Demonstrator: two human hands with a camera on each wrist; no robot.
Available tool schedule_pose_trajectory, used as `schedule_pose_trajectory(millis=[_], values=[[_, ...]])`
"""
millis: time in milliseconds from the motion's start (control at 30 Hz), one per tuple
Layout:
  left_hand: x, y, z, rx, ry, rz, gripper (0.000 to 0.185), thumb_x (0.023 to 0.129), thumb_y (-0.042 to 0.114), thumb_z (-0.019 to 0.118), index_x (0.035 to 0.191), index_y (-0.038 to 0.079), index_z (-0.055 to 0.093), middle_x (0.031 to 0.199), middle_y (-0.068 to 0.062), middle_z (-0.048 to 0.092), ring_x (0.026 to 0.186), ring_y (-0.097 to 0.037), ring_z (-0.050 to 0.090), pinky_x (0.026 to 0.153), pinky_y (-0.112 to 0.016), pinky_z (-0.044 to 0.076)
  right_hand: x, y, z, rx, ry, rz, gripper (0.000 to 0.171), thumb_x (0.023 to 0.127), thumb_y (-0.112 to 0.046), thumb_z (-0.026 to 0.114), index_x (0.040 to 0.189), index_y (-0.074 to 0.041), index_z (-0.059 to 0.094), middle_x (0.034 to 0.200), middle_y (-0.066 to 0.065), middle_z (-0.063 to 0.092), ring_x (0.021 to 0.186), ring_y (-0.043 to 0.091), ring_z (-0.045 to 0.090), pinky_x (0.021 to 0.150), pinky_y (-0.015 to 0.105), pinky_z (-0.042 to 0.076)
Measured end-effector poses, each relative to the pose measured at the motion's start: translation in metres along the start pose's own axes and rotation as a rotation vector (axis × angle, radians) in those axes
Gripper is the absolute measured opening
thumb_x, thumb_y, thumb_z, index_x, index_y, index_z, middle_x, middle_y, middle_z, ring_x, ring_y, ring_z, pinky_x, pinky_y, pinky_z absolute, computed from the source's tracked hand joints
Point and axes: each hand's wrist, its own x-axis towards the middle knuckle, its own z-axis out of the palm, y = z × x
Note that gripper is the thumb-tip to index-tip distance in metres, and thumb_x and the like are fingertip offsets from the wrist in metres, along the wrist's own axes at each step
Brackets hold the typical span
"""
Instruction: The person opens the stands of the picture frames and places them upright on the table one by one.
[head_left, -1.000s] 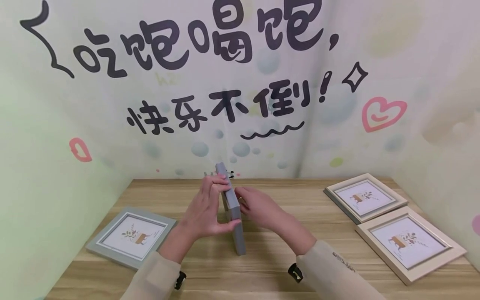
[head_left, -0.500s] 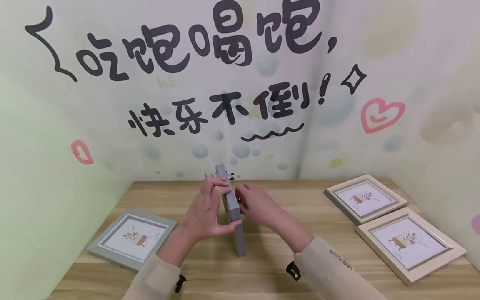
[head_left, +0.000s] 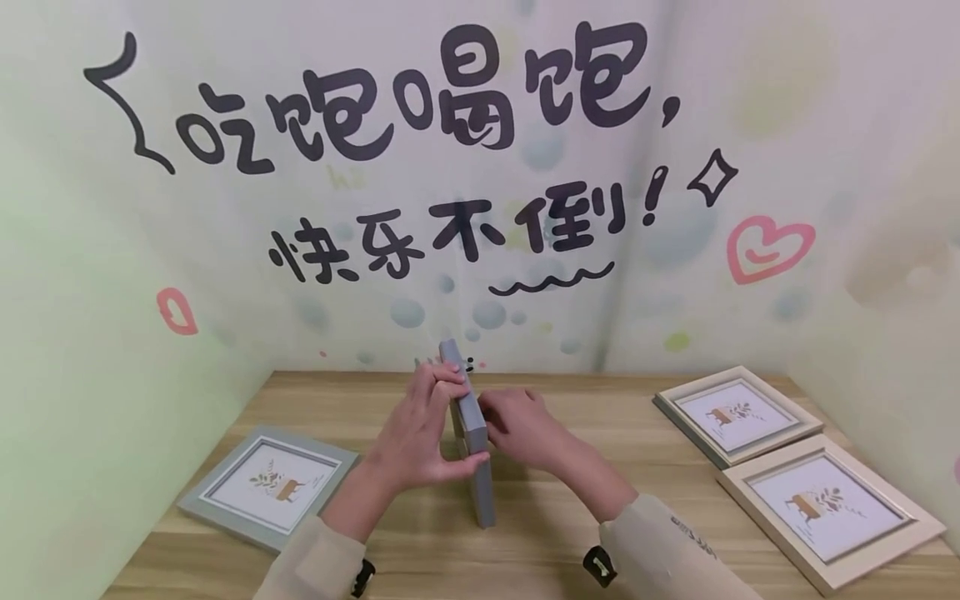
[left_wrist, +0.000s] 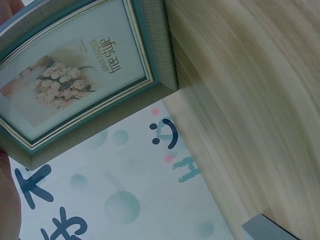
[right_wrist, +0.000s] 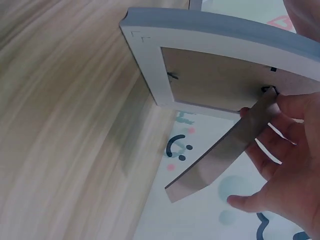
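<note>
Wooden table (head_left: 570, 533), pastel lettered wall (head_left: 480, 208)

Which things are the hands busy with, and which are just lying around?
In use:
- grey picture frame, stood on edge
- its back stand flap
- left hand, gripping the frame
- right hand, fingers on the flap

Lying about:
- grey frame flat at the left
- two cream frames flat at the right
- wooden table
</note>
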Motion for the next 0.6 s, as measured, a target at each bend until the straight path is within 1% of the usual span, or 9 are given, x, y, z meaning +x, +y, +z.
schedule_pose_trajectory(millis=[100,167,267,300,400,533,600], values=[[-0.0004,0.0008,0.0005,0.005,-0.011,-0.013,0.069,0.082,0.057,0.065,0.122,0.005,0.044,0.123,-0.017,0.041,0.121,-0.028,0.044,0.099,-0.042,0.052,-0.0025,0.0022,0.0009,0.039,-0.007,-0.009,0.011,0.098,-0.016,0.059,0.107,-0.011,0.064,0.097,0.001,0.070,0.098,0.023,0.065,0.106,0.074,0.035],[0.0007,0.0008,0.0003,0.007,-0.012,-0.017,0.068,0.083,0.058,0.063,0.121,0.005,0.044,0.124,-0.017,0.041,0.121,-0.028,0.044,0.099,-0.042,0.053,-0.0031,0.0030,0.0003,0.057,-0.010,-0.010,0.015,0.099,-0.016,0.059,0.112,-0.010,0.063,0.102,0.003,0.070,0.102,0.025,0.065,0.108,0.075,0.032],[0.0025,0.0008,-0.0007,0.011,-0.011,-0.019,0.069,0.080,0.055,0.067,0.121,0.004,0.044,0.124,-0.018,0.041,0.122,-0.028,0.044,0.099,-0.043,0.053,-0.0032,0.0034,-0.0003,0.060,-0.011,-0.001,0.016,0.099,-0.016,0.059,0.113,-0.010,0.063,0.105,0.003,0.069,0.104,0.025,0.065,0.110,0.075,0.029],[0.0028,0.0008,-0.0011,0.013,-0.011,-0.021,0.070,0.078,0.053,0.070,0.121,0.004,0.044,0.124,-0.018,0.041,0.122,-0.028,0.044,0.100,-0.043,0.053,-0.0030,0.0036,0.0000,0.053,-0.007,-0.001,0.016,0.098,-0.016,0.059,0.112,-0.011,0.064,0.104,0.002,0.069,0.103,0.024,0.065,0.110,0.075,0.029],[0.0023,0.0017,-0.0019,0.015,-0.022,-0.032,0.074,0.073,0.051,0.075,0.121,0.004,0.044,0.124,-0.018,0.041,0.123,-0.028,0.044,0.102,-0.043,0.052,-0.0036,0.0036,0.0024,0.020,0.009,-0.004,0.021,0.098,-0.018,0.060,0.118,-0.011,0.062,0.110,0.002,0.070,0.108,0.025,0.066,0.111,0.074,0.030],[-0.0002,0.0033,-0.0020,0.015,-0.023,-0.034,0.075,0.073,0.052,0.075,0.121,0.004,0.044,0.124,-0.017,0.042,0.122,-0.028,0.044,0.102,-0.041,0.051,-0.0063,0.0036,0.0063,-0.025,0.022,-0.029,0.027,0.098,-0.020,0.060,0.123,-0.011,0.059,0.116,0.003,0.069,0.114,0.026,0.065,0.110,0.071,0.034],[0.0000,0.0034,-0.0015,0.011,-0.017,-0.031,0.074,0.073,0.051,0.075,0.121,0.004,0.045,0.124,-0.017,0.042,0.122,-0.028,0.044,0.103,-0.041,0.050,-0.0081,0.0034,0.0065,-0.037,0.032,-0.037,0.026,0.097,-0.019,0.061,0.122,-0.010,0.060,0.115,0.004,0.069,0.113,0.026,0.065,0.110,0.071,0.035]])
